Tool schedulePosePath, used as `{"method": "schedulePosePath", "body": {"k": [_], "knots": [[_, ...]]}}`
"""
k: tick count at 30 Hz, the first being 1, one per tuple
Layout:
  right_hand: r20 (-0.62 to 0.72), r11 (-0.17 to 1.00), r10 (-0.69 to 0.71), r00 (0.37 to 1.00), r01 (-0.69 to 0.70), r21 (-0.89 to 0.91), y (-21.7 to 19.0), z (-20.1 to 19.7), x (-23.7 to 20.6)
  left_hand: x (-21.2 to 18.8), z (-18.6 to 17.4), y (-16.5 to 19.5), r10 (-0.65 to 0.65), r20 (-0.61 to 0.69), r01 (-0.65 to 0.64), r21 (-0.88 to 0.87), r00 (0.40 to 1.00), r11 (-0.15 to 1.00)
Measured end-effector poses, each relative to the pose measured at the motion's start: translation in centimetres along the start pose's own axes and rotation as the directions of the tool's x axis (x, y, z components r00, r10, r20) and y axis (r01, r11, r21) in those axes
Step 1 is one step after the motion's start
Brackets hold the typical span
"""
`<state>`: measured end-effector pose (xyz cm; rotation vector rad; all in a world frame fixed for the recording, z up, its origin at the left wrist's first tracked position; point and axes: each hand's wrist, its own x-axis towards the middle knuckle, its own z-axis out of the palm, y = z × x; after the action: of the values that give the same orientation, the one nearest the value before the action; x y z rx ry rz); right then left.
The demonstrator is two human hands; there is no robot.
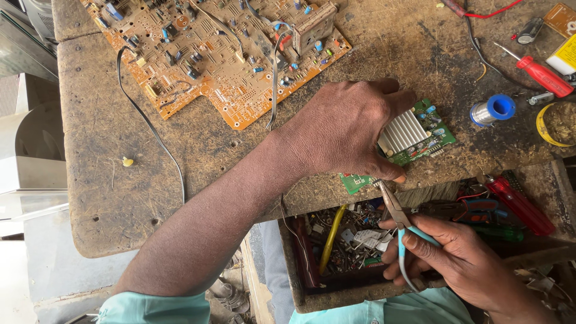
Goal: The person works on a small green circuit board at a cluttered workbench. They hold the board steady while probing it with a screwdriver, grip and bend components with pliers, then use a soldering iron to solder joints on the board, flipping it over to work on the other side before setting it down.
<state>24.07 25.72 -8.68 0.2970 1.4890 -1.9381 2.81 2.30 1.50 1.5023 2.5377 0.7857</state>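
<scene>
My left hand (345, 129) presses down on a small green circuit board (435, 141) with a ribbed silver heatsink (402, 132), holding it at the front edge of the worn wooden bench (108, 180). My right hand (462, 261) grips needle-nose pliers (396, 213) with light blue handles. The pliers' tips touch the board's near edge, just under my left thumb. Most of the board's left half is hidden beneath my left hand.
A large orange circuit board (222, 57) with wires lies at the back. A solder spool (493, 110), a red screwdriver (540, 73) and a yellow tape roll (555, 123) sit right. An open drawer (342, 240) of parts and tools hangs below the bench.
</scene>
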Motion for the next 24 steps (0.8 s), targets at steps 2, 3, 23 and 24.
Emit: {"method": "schedulePosePath", "body": {"k": [2, 3, 23, 24], "knots": [[-0.008, 1.000, -0.015, 1.000, 0.015, -0.025, -0.3, 0.3, 0.1, 0.0, 0.1, 0.0, 0.001, -0.011, -0.001, 0.000, 1.000, 1.000], [-0.004, 0.999, -0.037, 0.999, 0.036, -0.039, -0.5, 0.5, 0.1, 0.0, 0.1, 0.1, 0.002, -0.017, -0.002, 0.000, 1.000, 1.000], [-0.103, 0.997, -0.038, 0.994, 0.030, -0.077, -1.3, 1.9, 0.9, 0.0, 0.1, 0.0, 0.012, -0.014, -0.012, -0.011, 1.000, 1.000], [-0.095, 0.998, -0.030, 0.995, 0.024, -0.065, -1.4, 1.9, 0.9, 0.0, 0.1, 0.0, 0.014, -0.016, -0.014, -0.015, 1.000, 1.000]]}}
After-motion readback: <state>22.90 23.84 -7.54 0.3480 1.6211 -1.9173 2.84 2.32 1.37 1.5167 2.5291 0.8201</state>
